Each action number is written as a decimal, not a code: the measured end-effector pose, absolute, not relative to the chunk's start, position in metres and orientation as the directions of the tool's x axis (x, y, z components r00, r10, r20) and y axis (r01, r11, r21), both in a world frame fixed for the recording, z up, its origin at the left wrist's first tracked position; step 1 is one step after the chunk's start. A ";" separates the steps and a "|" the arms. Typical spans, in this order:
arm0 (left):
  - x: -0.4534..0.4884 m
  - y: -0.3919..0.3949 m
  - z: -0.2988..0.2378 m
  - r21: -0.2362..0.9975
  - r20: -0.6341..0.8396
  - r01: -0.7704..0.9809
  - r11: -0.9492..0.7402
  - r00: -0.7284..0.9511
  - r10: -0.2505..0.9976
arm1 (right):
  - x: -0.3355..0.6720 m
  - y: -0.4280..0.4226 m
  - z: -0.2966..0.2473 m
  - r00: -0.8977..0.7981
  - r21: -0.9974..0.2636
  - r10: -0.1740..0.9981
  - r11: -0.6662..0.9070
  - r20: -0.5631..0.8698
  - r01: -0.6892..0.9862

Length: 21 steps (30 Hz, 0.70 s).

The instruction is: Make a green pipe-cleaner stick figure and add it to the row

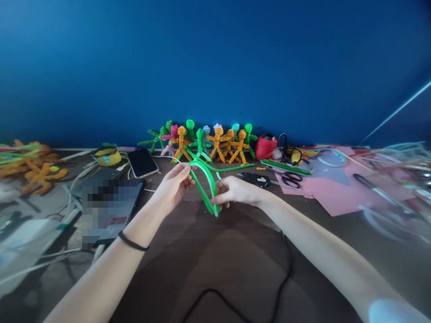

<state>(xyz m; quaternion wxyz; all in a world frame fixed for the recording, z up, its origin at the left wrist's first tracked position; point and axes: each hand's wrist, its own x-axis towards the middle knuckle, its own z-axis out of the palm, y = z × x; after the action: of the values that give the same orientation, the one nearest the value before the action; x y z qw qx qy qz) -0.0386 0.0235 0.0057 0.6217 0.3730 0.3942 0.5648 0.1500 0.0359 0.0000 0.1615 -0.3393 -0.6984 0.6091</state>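
Note:
Bent green pipe cleaners (209, 176) form a loop between my two hands above the dark table. My left hand (177, 183) pinches the upper left part of the loop. Lower down on the other side, my right hand (232, 190) has thumb and fingers closed on the strands near their ends. Another green pipe cleaner (232, 169) stretches to the right just behind. Beyond my hands, several figures twisted from pipe cleaners (218, 140) stand along the blue wall in orange, green, pink and pale blue.
A black glue gun (256, 179), scissors (292, 179) and pink paper (340, 193) lie to the right. Left are a phone (142, 162), a yellow tape roll (108, 157) and a dark, partly blurred-out device (117, 211). A black cable (286, 264) crosses the front. More orange figures (42, 177) lie far left.

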 end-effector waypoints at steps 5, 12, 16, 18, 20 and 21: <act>-0.036 0.022 0.006 0.919 -0.065 -0.384 0.091 0.080 0.995 | 0.149 0.034 0.000 -0.701 -0.948 0.686 0.049 -0.196 0.313; -0.029 0.018 0.003 0.935 -0.082 -0.334 0.123 0.134 0.988 | 0.147 0.033 -0.002 -0.691 -0.961 0.709 0.071 -0.141 0.269; -0.024 0.015 -0.001 0.966 -0.136 -0.200 0.166 0.155 0.978 | 0.148 0.035 -0.003 -0.677 -0.964 0.730 0.104 -0.093 0.244; -0.022 0.014 -0.003 0.982 -0.129 -0.120 0.148 0.153 0.980 | 0.149 0.035 -0.005 -0.677 -0.961 0.732 0.125 -0.079 0.248; -0.020 0.013 -0.004 0.991 -0.110 -0.056 0.119 0.149 0.983 | 0.149 0.036 -0.006 -0.673 -0.958 0.737 0.139 -0.070 0.252; -0.020 0.013 -0.004 0.993 -0.103 -0.035 0.109 0.149 0.983 | 0.149 0.036 -0.007 -0.668 -0.957 0.741 0.145 -0.062 0.249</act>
<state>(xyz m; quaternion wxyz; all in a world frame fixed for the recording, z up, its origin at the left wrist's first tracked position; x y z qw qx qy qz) -0.0198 0.0125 -0.0044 0.5719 0.4975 0.4768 0.4451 0.1495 0.0362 -0.0066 0.2207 -0.3423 -0.7237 0.5571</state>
